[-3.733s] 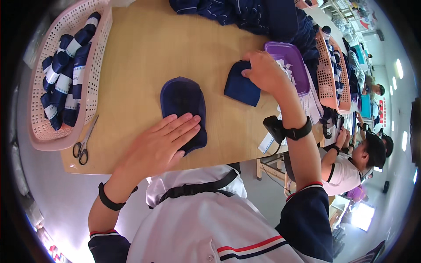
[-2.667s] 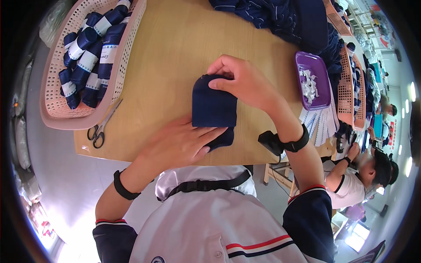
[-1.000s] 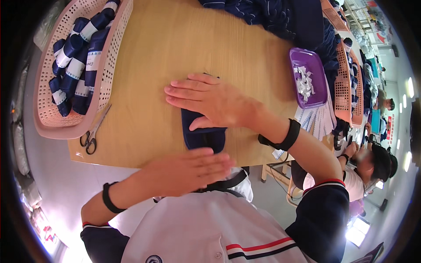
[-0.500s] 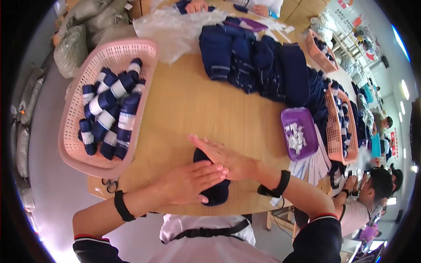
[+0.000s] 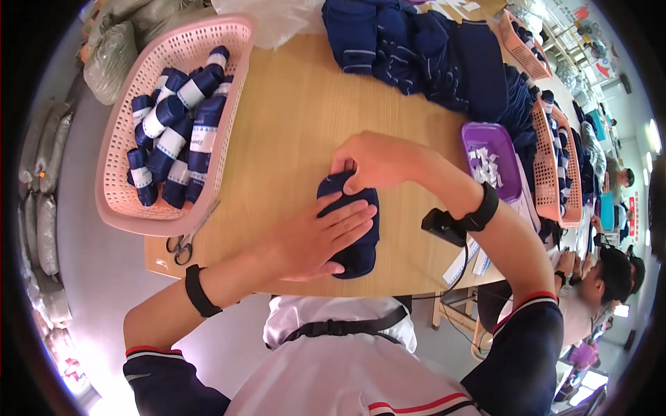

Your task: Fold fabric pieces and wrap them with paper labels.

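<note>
The left hand (image 5: 312, 239) lies flat, fingers (image 5: 350, 211) spread and released, pressing a folded navy-blue cloth piece (image 5: 354, 225) onto the wooden tabletop (image 5: 291, 125). The right hand (image 5: 378, 161) pinches the cloth's far end between clenched fingers (image 5: 350, 182). A pink plastic basket (image 5: 121, 201) of banded navy rolls sits well left of them.

A folded navy-blue cloth piece (image 5: 350, 229) lies flat near the front edge of the wooden surface (image 5: 291, 125), its far end at 12 o'clock curled up, its rounded near end at 6 o'clock.
</note>
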Demonstrator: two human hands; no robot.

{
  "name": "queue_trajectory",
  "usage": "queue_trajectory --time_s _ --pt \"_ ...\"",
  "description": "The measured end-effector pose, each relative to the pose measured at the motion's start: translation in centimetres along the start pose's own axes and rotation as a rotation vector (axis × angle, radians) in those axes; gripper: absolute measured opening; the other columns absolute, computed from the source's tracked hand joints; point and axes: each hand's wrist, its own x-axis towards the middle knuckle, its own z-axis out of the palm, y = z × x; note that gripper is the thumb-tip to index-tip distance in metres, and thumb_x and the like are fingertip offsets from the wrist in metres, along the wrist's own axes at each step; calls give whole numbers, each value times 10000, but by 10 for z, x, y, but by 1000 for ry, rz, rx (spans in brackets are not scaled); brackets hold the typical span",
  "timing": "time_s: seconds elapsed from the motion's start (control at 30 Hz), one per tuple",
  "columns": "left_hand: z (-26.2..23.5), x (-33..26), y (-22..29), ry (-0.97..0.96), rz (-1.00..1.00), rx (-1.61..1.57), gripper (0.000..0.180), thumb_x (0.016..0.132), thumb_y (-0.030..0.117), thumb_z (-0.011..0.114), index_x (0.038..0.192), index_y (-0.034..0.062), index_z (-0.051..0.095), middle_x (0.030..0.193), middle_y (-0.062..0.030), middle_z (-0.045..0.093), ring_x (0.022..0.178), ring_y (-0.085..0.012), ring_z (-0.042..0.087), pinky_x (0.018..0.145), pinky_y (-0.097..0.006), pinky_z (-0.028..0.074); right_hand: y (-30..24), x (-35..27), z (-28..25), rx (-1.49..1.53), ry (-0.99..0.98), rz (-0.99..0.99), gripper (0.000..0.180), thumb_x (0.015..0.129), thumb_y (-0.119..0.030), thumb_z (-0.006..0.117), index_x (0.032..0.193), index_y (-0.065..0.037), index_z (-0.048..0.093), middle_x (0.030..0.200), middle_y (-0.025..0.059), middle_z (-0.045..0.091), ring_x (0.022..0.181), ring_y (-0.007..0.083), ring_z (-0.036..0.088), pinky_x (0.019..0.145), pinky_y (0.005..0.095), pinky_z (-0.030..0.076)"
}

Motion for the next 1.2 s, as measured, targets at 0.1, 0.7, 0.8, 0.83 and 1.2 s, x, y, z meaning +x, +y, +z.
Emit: queue_trajectory --time_s 0.1,0.7,0.8,0.83,1.2 --pt "10 0 5 6 -31 46 862 954 569 562 1608 85 279 1681 -71 275 1559 -220 211 1254 -495 146 -13 -6 16 -40 -40 88 346 773 -57 732 1109 19 706 1017 182 722 933 289 690 806 363 545" --pt "9 -7 -5 86 116 -178 628 937 448 632 1459 118 521 1511 -1 513 1460 -173 370 1290 -393 180 -32 -73 104 -643 531 -277 201 861 -65 644 1031 43 650 983 209 702 921 353 722 883 391 595" --pt "15 -10 0 53 69 -226 671 953 427 624 1524 120 450 1578 25 444 1474 -150 351 1288 -387 185 -30 -64 78 -270 348 -40 119 863 -69 694 977 -37 692 735 127 708 722 280 723 657 369 546" --pt "13 -8 1 53 81 -227 671 953 427 624 1524 120 450 1578 25 444 1474 -150 351 1288 -387 185 -23 -57 66 -269 353 -29 119 863 -69 694 977 -37 692 735 127 708 722 280 723 657 369 546" --pt "9 -7 11 29 16 -201 787 918 353 686 1590 153 331 1666 28 308 1512 -136 310 1279 -345 201 -5 -23 39 50 58 21 235 669 -20 760 889 21 687 821 163 701 779 321 680 666 406 529"
